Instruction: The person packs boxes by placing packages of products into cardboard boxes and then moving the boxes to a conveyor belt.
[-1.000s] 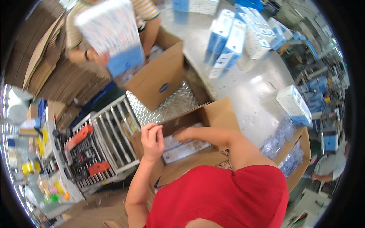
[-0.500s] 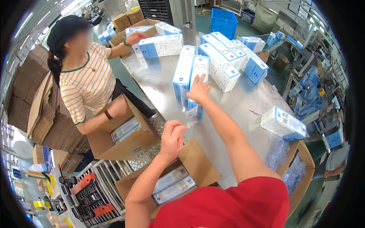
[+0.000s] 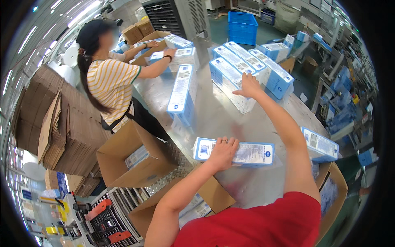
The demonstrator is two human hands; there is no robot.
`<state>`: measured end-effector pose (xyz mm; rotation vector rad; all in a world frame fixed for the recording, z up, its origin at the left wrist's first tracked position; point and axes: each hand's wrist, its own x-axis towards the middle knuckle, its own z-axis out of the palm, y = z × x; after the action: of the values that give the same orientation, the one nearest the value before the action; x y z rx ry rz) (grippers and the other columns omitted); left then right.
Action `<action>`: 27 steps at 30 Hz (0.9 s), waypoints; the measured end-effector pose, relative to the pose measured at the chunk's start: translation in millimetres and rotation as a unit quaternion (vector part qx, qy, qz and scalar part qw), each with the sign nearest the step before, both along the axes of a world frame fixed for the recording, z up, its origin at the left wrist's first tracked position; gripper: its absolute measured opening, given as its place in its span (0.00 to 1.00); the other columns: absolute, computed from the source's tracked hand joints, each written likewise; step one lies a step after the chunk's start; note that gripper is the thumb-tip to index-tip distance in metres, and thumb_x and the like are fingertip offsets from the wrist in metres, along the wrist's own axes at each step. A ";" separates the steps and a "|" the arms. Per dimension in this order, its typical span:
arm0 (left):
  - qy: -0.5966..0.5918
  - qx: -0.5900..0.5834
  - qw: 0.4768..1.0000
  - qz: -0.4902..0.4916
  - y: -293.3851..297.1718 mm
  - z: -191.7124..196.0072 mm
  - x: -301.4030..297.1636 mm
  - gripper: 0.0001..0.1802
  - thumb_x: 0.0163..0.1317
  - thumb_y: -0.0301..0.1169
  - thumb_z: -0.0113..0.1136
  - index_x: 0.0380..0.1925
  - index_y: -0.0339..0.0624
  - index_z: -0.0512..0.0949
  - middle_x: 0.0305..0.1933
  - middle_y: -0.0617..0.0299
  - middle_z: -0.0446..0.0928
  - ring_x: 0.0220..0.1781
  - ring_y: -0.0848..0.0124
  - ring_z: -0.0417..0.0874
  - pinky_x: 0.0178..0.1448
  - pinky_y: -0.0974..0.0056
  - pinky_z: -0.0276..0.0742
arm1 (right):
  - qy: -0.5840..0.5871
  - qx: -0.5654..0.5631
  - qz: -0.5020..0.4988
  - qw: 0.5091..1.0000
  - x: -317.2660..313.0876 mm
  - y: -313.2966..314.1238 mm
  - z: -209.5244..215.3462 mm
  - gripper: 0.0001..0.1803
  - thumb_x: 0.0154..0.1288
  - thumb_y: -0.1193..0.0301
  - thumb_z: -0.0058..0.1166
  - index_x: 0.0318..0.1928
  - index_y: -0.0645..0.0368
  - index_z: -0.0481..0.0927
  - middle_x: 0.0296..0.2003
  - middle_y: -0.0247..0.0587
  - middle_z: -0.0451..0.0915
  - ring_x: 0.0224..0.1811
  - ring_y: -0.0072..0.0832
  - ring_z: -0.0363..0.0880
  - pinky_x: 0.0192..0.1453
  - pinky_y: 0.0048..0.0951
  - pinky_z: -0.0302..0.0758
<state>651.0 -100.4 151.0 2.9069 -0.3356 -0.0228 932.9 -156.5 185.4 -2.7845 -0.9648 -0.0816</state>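
My left hand (image 3: pixel 224 154) lies over a long blue-and-white box (image 3: pixel 257 153) near the table's front edge, its fingers bent over the far side. Loose clear film shows at this box's right end. Farther off, my right hand (image 3: pixel 249 85) touches the near part of a row of similar boxes (image 3: pixel 230 68), fingers apart and thumb out to the left. Another box (image 3: pixel 182 90) stands alone on the left of the table. Just below my left arm, an open carton (image 3: pixel 222 193) holds several boxes, partly hidden by that arm.
A co-worker (image 3: pixel 111 78) at the left has both hands at boxes by a far carton. A second open carton (image 3: pixel 135 160) stands nearer. One box (image 3: pixel 320 144) lies at the table's right, above a carton of clear plastic (image 3: pixel 329 193). A blue crate (image 3: pixel 242 28) stands beyond the metal table (image 3: pixel 197 119).
A box has come from the middle of the table to the front, under my left hand. My right hand has moved right to the row. The co-worker's arm has left the nearer carton.
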 end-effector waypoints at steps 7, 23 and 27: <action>-0.039 -0.038 0.998 0.040 24.5 -7.8 -7.9 0.32 0.33 0.25 0.66 0.45 0.42 0.68 0.40 0.56 0.70 0.43 0.53 0.72 0.47 0.57 0.67 | -0.049 -0.057 -0.096 0.993 12.4 41.2 -52.0 0.61 0.33 0.53 0.73 0.66 0.61 0.52 0.55 0.58 0.63 0.52 0.52 0.71 0.54 0.45 0.70; 0.173 -0.176 0.912 0.329 68.9 33.7 -369.5 0.42 0.36 0.41 0.77 0.49 0.36 0.64 0.44 0.43 0.72 0.48 0.47 0.75 0.51 0.53 0.71 | -0.022 -0.056 0.156 0.986 -142.9 -69.5 -45.9 0.52 0.28 0.65 0.74 0.60 0.55 0.62 0.50 0.48 0.71 0.52 0.50 0.69 0.51 0.47 0.66; 0.177 -0.139 0.963 0.148 27.1 -105.5 -420.7 0.38 0.47 0.40 0.70 0.55 0.37 0.63 0.53 0.44 0.71 0.55 0.48 0.73 0.57 0.49 0.69 | -0.069 0.041 0.152 0.985 -194.0 -47.1 -4.5 0.47 0.30 0.66 0.73 0.57 0.55 0.65 0.50 0.46 0.72 0.51 0.49 0.70 0.49 0.46 0.66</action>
<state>230.3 -73.3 45.5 2.5749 0.1481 -0.4065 738.9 -203.6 180.9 -2.5499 -1.3758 -0.2664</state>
